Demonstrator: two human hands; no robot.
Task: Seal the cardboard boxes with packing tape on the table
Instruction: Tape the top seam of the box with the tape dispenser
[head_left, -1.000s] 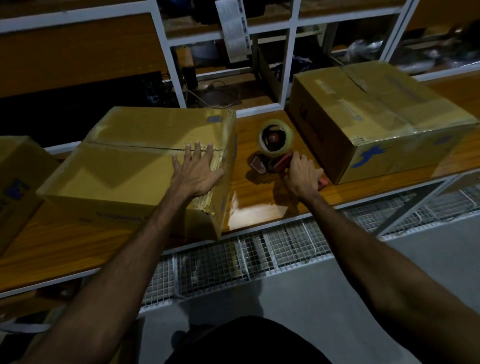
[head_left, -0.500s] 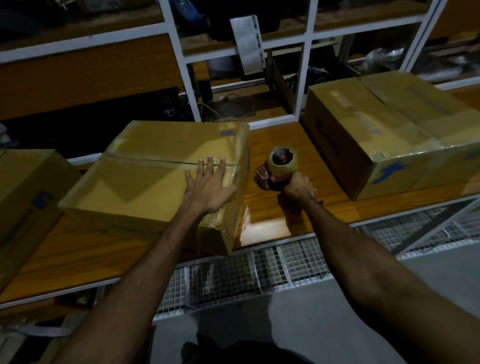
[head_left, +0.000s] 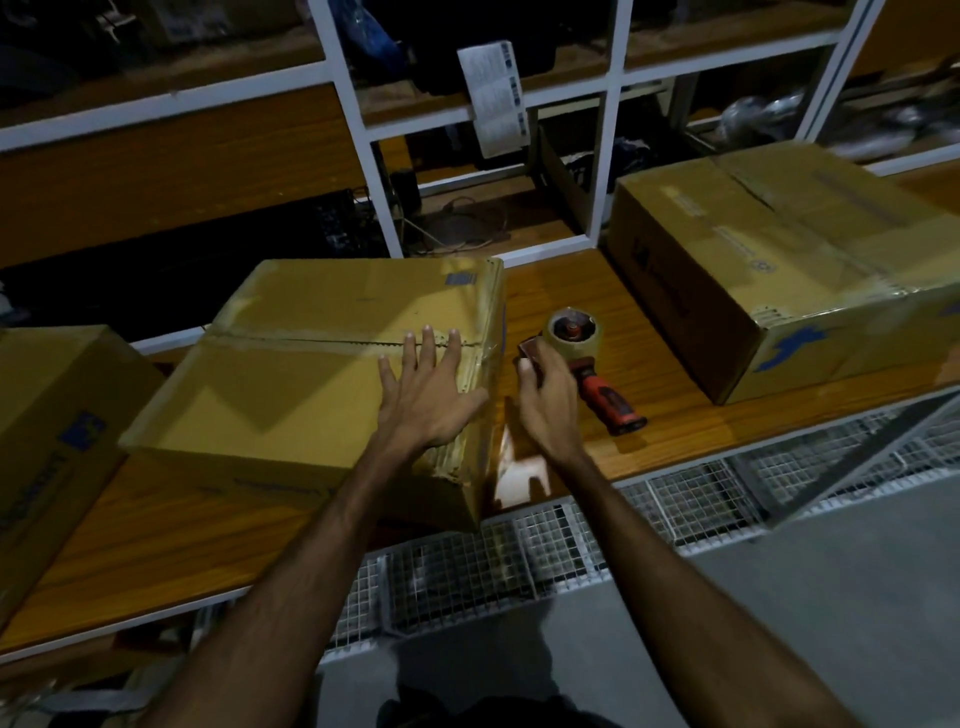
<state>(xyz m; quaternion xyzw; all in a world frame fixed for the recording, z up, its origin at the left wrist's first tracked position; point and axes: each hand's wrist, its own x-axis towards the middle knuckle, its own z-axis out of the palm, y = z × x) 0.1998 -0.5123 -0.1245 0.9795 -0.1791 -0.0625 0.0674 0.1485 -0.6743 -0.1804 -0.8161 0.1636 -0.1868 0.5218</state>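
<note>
Here the middle box (head_left: 332, 374) sits on the wooden table (head_left: 670, 441), its near right corner reaching almost to the table's front edge. The left hand (head_left: 423, 397) lies flat on the box top, fingers straight and spread, fingertips at the flap seam (head_left: 311, 343) and the thumb out toward the box's right edge. That edge carries wrinkled layers of tape; the seam itself runs left to right across the top.

Just right of the box, in the bare strip of table, lies the tape gun (head_left: 582, 353), roll upright at the far end and red handle (head_left: 613, 402) pointing toward the front edge. The right hand (head_left: 548, 402) is beside it on the left, fingers loosely curled, their tips at the gun's head; whether they pinch anything cannot be told. The handle lies free of the hand.

The right box (head_left: 779, 270) stands well apart from the gun, with open wood between them. The left box (head_left: 47, 431) sits near the middle one, a narrow gap between. Behind the table rise white shelf frames (head_left: 358, 130); below the front edge runs wire mesh (head_left: 519, 561).
</note>
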